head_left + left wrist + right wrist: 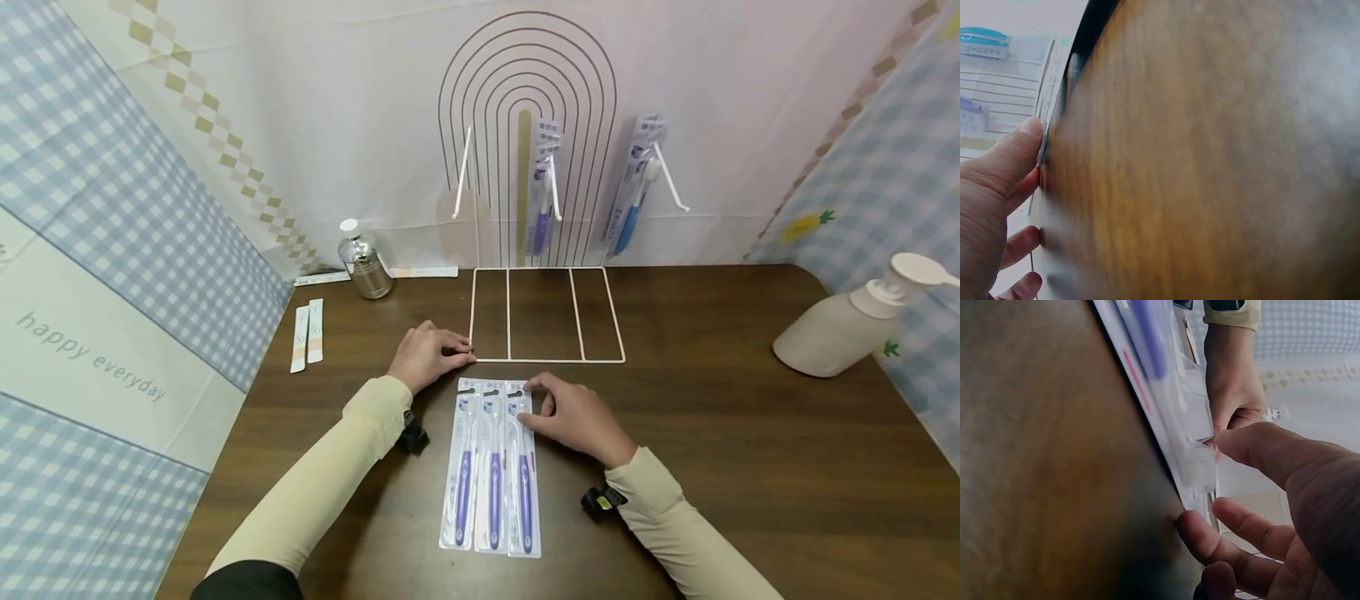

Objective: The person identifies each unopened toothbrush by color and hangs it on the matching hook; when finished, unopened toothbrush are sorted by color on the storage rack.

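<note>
My left hand [426, 357] pinches the front left corner of a white wire rack [547, 361], whose base lies flat on the table. In the left wrist view the thumb [1030, 128] presses at the thin wire. Three packaged toothbrushes [493, 467] with purple handles lie side by side below the rack, heads toward it. My right hand [573, 414] is at the upper end of the rightmost pack. Its index fingertip is at the top corner and its thumb at the side edge, spread apart. The right wrist view shows a fingertip [1192, 526] right at the pack's edge.
Three hooks rise at the back: the left hook [462, 173] is bare, a purple toothbrush pack [542, 225] and a blue one [630, 208] hang on the others. A silver bottle [365, 268] and paper sachets [315, 329] stand left, a pump bottle [836, 333] right.
</note>
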`<move>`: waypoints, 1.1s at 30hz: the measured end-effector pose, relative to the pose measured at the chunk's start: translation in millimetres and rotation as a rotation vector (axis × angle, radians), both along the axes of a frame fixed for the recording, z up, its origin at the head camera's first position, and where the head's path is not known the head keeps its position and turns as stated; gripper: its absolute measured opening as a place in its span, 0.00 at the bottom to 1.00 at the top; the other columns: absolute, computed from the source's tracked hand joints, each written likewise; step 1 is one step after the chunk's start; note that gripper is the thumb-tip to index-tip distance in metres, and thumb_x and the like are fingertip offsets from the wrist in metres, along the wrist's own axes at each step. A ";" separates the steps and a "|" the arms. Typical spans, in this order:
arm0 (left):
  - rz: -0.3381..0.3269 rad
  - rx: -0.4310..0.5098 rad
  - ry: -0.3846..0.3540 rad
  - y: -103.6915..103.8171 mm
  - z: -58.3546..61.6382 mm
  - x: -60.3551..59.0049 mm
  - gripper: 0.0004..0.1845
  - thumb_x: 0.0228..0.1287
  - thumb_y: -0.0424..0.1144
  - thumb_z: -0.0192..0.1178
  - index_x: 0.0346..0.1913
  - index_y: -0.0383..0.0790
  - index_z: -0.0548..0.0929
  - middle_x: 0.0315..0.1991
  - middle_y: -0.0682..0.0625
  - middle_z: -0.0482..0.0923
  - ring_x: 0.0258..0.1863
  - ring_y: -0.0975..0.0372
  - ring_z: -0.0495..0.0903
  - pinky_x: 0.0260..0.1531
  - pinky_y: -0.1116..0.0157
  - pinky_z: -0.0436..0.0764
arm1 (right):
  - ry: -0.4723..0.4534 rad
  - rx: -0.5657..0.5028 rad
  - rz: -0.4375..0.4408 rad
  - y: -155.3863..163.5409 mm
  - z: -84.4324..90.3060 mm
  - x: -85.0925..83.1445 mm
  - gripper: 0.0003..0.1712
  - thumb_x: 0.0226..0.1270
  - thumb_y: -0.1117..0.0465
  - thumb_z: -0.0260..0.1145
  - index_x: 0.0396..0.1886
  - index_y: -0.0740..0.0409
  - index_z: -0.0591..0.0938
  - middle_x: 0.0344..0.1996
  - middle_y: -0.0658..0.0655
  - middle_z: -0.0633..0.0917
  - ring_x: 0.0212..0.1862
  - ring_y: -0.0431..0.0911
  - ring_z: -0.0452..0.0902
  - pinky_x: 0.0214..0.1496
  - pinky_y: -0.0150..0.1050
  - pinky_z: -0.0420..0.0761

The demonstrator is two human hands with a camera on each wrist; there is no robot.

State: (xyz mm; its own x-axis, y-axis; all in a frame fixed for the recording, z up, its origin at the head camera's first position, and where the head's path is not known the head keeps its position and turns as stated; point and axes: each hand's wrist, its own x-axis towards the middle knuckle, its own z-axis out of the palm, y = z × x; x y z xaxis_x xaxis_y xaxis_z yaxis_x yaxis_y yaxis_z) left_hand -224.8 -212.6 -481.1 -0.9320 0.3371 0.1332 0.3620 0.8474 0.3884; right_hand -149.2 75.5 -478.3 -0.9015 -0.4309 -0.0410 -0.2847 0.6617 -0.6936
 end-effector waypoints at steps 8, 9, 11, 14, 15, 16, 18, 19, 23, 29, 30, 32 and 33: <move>0.002 0.013 0.016 0.4 -0.6 0.5 0.11 0.64 0.53 0.76 0.45 0.56 0.96 0.51 0.61 0.90 0.43 0.61 0.78 0.47 0.57 0.73 | 0.020 -0.031 -0.018 -1.7 -10.4 2.5 0.16 0.65 0.50 0.77 0.49 0.48 0.87 0.23 0.44 0.78 0.25 0.38 0.72 0.30 0.38 0.73; 0.004 0.012 0.016 0.2 -1.1 0.7 0.10 0.64 0.53 0.76 0.45 0.56 0.96 0.51 0.61 0.90 0.43 0.61 0.78 0.46 0.58 0.73 | 0.025 -0.037 -0.021 -1.5 -11.2 2.5 0.15 0.65 0.51 0.77 0.48 0.48 0.87 0.23 0.43 0.78 0.25 0.38 0.72 0.30 0.38 0.73; 0.008 0.009 0.010 0.2 -2.1 1.2 0.10 0.64 0.53 0.76 0.45 0.57 0.96 0.52 0.61 0.90 0.43 0.61 0.77 0.46 0.58 0.73 | 0.043 -0.054 -0.023 -1.2 -12.1 2.5 0.14 0.65 0.52 0.78 0.47 0.48 0.87 0.24 0.44 0.79 0.25 0.38 0.72 0.31 0.38 0.73; 0.013 0.002 -0.007 0.5 -2.8 1.8 0.11 0.65 0.54 0.75 0.46 0.57 0.96 0.53 0.62 0.89 0.44 0.61 0.77 0.46 0.58 0.72 | 0.081 -0.083 -0.033 0.0 -11.1 2.1 0.13 0.63 0.54 0.79 0.45 0.49 0.88 0.26 0.45 0.80 0.28 0.38 0.73 0.35 0.39 0.75; 0.013 -0.002 -0.011 0.4 -2.8 1.9 0.11 0.65 0.54 0.75 0.46 0.57 0.96 0.53 0.62 0.89 0.44 0.62 0.77 0.46 0.58 0.72 | 0.092 -0.092 -0.041 0.4 -9.6 1.8 0.13 0.63 0.54 0.79 0.44 0.49 0.88 0.27 0.44 0.81 0.28 0.37 0.73 0.36 0.39 0.75; 0.014 -0.004 -0.014 0.3 -2.5 2.0 0.11 0.65 0.54 0.74 0.46 0.57 0.96 0.53 0.62 0.89 0.44 0.62 0.77 0.47 0.58 0.72 | 0.104 -0.104 -0.049 0.7 -7.7 1.4 0.13 0.62 0.55 0.80 0.44 0.50 0.88 0.27 0.44 0.82 0.29 0.37 0.74 0.37 0.40 0.76; 0.017 -0.007 -0.016 -0.3 -1.4 1.9 0.11 0.65 0.54 0.74 0.46 0.56 0.96 0.53 0.62 0.89 0.44 0.61 0.77 0.47 0.58 0.72 | 0.124 -0.126 -0.064 0.9 -2.6 -0.1 0.14 0.62 0.56 0.80 0.45 0.50 0.88 0.27 0.42 0.84 0.29 0.36 0.77 0.38 0.40 0.77; 0.017 -0.009 -0.015 0.1 -1.3 1.7 0.11 0.65 0.53 0.75 0.46 0.57 0.96 0.53 0.62 0.89 0.44 0.61 0.77 0.48 0.58 0.72 | 0.135 -0.140 -0.071 1.6 0.3 -0.8 0.14 0.62 0.56 0.80 0.46 0.50 0.87 0.27 0.41 0.85 0.29 0.35 0.78 0.37 0.40 0.78; 0.018 -0.006 -0.006 0.8 0.1 0.4 0.10 0.65 0.52 0.75 0.45 0.57 0.96 0.53 0.62 0.89 0.43 0.61 0.77 0.47 0.57 0.72 | 0.198 -0.180 -0.088 2.8 12.5 -4.0 0.15 0.61 0.59 0.80 0.47 0.52 0.87 0.25 0.40 0.86 0.26 0.34 0.79 0.32 0.37 0.77; 0.007 -0.005 0.007 1.3 -3.0 2.4 0.08 0.64 0.51 0.76 0.44 0.57 0.96 0.51 0.63 0.90 0.42 0.61 0.77 0.47 0.57 0.73 | 0.319 -0.183 -0.129 8.5 29.7 -3.0 0.17 0.60 0.61 0.82 0.48 0.52 0.89 0.24 0.41 0.86 0.28 0.37 0.80 0.27 0.35 0.73; 0.004 -0.005 0.011 1.1 -4.0 2.6 0.08 0.64 0.51 0.76 0.44 0.57 0.96 0.51 0.63 0.90 0.42 0.61 0.77 0.47 0.57 0.73 | 0.340 -0.185 -0.133 9.9 33.3 -3.2 0.17 0.60 0.61 0.82 0.49 0.53 0.89 0.24 0.41 0.86 0.28 0.37 0.81 0.28 0.35 0.74; 0.002 0.000 0.024 0.6 -5.1 2.3 0.08 0.64 0.50 0.76 0.43 0.56 0.96 0.51 0.63 0.90 0.42 0.61 0.77 0.47 0.56 0.73 | 0.392 -0.200 -0.134 12.8 42.6 -4.8 0.17 0.60 0.63 0.81 0.49 0.54 0.89 0.25 0.42 0.86 0.28 0.38 0.82 0.28 0.35 0.75; 0.002 0.003 0.027 0.3 -4.7 1.9 0.08 0.64 0.50 0.76 0.43 0.56 0.96 0.51 0.63 0.90 0.41 0.61 0.77 0.47 0.56 0.73 | 0.423 -0.209 -0.132 14.3 48.1 -6.5 0.18 0.60 0.63 0.81 0.50 0.54 0.90 0.25 0.42 0.87 0.28 0.38 0.81 0.28 0.35 0.75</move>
State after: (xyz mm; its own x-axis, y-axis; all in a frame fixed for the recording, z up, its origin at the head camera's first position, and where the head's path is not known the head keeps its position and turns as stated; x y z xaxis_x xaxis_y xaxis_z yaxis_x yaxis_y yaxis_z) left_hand -223.0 -212.3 -485.7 -0.9287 0.3348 0.1594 0.3707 0.8468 0.3815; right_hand -155.7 89.8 -430.2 -0.8679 -0.2720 0.4156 -0.4933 0.5703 -0.6569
